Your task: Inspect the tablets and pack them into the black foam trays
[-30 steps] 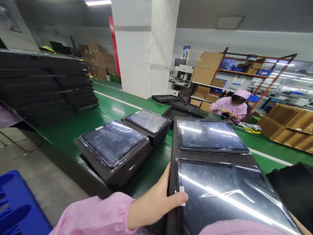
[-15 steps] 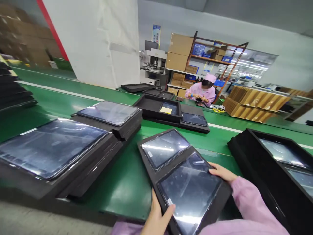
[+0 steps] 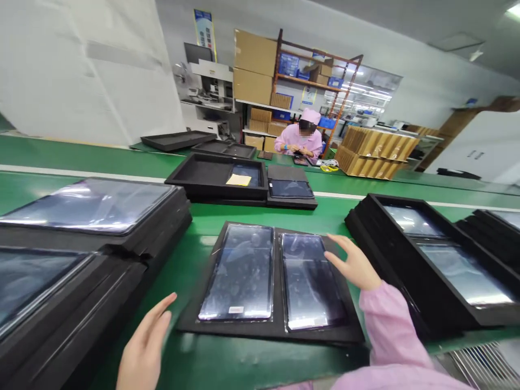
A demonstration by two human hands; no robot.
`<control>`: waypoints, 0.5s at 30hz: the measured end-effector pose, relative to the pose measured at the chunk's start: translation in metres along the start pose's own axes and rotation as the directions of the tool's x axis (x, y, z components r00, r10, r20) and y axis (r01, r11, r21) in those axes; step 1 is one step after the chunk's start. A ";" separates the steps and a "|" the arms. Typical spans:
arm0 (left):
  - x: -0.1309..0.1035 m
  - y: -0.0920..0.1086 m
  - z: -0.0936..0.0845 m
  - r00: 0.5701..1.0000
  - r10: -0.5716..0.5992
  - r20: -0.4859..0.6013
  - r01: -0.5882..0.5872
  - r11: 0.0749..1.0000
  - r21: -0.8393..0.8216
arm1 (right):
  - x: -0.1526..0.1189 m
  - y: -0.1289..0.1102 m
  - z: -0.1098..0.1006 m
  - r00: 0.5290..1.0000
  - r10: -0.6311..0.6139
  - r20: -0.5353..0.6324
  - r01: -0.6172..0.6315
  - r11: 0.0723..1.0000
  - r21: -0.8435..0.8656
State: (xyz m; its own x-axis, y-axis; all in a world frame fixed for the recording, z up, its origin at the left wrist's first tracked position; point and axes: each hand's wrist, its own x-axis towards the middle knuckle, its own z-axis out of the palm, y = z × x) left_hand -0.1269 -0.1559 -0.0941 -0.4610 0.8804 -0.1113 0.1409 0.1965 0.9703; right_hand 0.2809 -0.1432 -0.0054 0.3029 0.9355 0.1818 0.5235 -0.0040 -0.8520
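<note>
Flat on the green bench in front of me lies a black foam tray [image 3: 277, 281]. Two dark glossy tablet-like panels rest side by side in it: a left panel [image 3: 239, 271] with a small white label near its lower edge, and a right panel [image 3: 309, 281]. My right hand [image 3: 353, 261] is at the tray's right side, thumb and fingers apart, over the edge by the right panel. To the left of the tray, away from it, my left hand [image 3: 144, 346] holds nothing, its thumb and fingers a little apart.
Stacked foam trays with glossy panels [image 3: 89, 203] stand at left. At right is a deep black tray [image 3: 439, 260] with two panels. Behind, a black tray [image 3: 203, 176] holds a yellow note [image 3: 239, 180]. A co-worker in pink [image 3: 300, 138] sits farther back beside cardboard dividers [image 3: 376, 151].
The foam tray, earlier gripped in both hands and tilted, now lies flat and turned on the bench. My left hand has let go and moved left. The view has swung right.
</note>
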 end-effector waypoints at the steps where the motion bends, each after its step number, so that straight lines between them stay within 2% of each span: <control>1: 0.002 -0.008 0.002 0.999 -0.035 0.035 0.036 0.999 -0.022 | -0.023 0.019 -0.002 0.995 0.064 -0.071 -0.065 0.998 -0.019; 2: 0.003 -0.016 0.006 0.996 -0.057 0.070 0.060 0.997 -0.042 | -0.046 0.039 -0.001 0.968 0.184 -0.173 -0.187 0.982 -0.001; 3: 0.003 -0.023 0.012 0.993 -0.067 0.093 0.073 0.995 -0.064 | -0.067 0.058 0.002 0.926 0.305 -0.221 -0.302 0.952 0.049; 4: 0.002 -0.027 0.020 0.993 -0.069 0.100 0.078 0.993 -0.088 | -0.087 0.075 0.007 0.892 0.405 -0.202 -0.388 0.914 0.119; 5: 0.002 -0.028 0.028 0.993 -0.073 0.092 0.083 0.990 -0.110 | -0.103 0.088 0.013 0.875 0.456 -0.161 -0.428 0.886 0.178; 8: 0.010 -0.017 0.047 0.992 -0.116 0.060 0.123 0.980 -0.153 | -0.128 0.105 0.029 0.893 0.428 -0.136 -0.382 0.883 0.272; 11: 0.017 0.002 0.054 0.980 -0.195 0.026 0.196 0.965 -0.171 | -0.116 0.094 0.036 0.918 0.388 -0.083 -0.349 0.889 0.296; 13: 0.015 0.008 0.052 0.966 -0.251 -0.064 0.237 0.957 -0.169 | -0.095 0.084 0.037 0.930 0.366 -0.040 -0.336 0.888 0.315; 15: 0.008 0.004 0.044 0.964 -0.187 -0.189 0.177 0.982 -0.067 | -0.074 0.077 0.042 0.942 0.335 0.006 -0.317 0.884 0.343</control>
State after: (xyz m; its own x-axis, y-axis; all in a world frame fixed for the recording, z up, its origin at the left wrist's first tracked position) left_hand -0.0910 -0.1292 -0.1007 -0.6364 0.7304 -0.2482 -0.0020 0.3202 0.9474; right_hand 0.2658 -0.1985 -0.1052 0.4563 0.8821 -0.1171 0.0940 -0.1787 -0.9794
